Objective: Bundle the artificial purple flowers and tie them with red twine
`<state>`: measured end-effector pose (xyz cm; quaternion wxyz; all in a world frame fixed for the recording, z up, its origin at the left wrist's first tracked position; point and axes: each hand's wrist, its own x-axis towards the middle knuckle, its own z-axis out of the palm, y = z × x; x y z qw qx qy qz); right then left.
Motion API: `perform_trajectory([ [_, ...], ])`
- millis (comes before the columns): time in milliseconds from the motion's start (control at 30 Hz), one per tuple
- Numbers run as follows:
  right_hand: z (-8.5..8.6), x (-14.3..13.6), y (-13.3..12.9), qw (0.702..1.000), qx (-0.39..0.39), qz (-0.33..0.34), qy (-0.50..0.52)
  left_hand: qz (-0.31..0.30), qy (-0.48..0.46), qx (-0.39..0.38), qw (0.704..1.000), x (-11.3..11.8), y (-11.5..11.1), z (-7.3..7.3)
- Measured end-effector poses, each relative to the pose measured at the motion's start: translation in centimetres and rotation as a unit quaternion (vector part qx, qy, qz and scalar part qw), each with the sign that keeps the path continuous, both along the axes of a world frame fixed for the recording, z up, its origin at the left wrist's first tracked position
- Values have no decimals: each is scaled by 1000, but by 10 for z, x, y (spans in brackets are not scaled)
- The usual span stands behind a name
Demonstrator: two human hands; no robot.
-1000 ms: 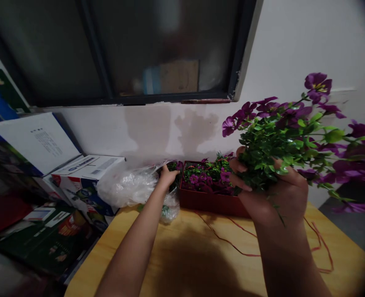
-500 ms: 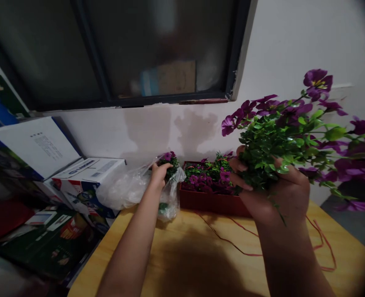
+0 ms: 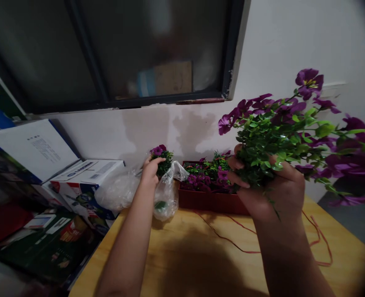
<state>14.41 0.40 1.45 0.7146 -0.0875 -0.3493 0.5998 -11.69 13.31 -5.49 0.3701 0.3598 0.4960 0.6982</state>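
My right hand (image 3: 272,194) is closed round the lower part of a large bunch of purple artificial flowers (image 3: 272,136) with green leaves, held up above the table's right side. Farther off, my left hand (image 3: 151,171) grips a smaller bunch of purple flowers (image 3: 164,163) at the mouth of a clear plastic bag (image 3: 167,194). Something green shows through the bottom of the bag. A red box (image 3: 213,200) filled with more purple flowers and greenery stands between my hands, against the wall; its right end is hidden behind my right hand.
Red ribbon (image 3: 228,238) lies loosely across the wooden table (image 3: 170,255). Left of the table are stacked cartons, among them a white-topped box (image 3: 92,171) and a dark green box (image 3: 52,243). A dark-framed window (image 3: 170,99) is set in the wall behind.
My left hand has lifted the small bunch slightly up and left, so more of it shows above the bag. My right hand still holds the large bunch.
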Motion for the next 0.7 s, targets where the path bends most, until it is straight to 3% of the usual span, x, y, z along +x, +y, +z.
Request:
perform_trajectory([
  [233,-2,-2,2,1000,-23,3,-10,22,221,11,975,-8,-10,8],
  [433,-3,-1,4,1000,-6,6,-15,-16,337,37,940,-2,-34,29],
  [500,-4,-1,5,1000,-12,7,-15,-32,333,51,941,3,-42,36],
  [600,-5,-1,6,1000,-24,11,-14,-47,235,106,965,9,-47,43],
  [700,-6,-1,6,999,-25,10,-23,1,190,185,964,11,-46,46],
])
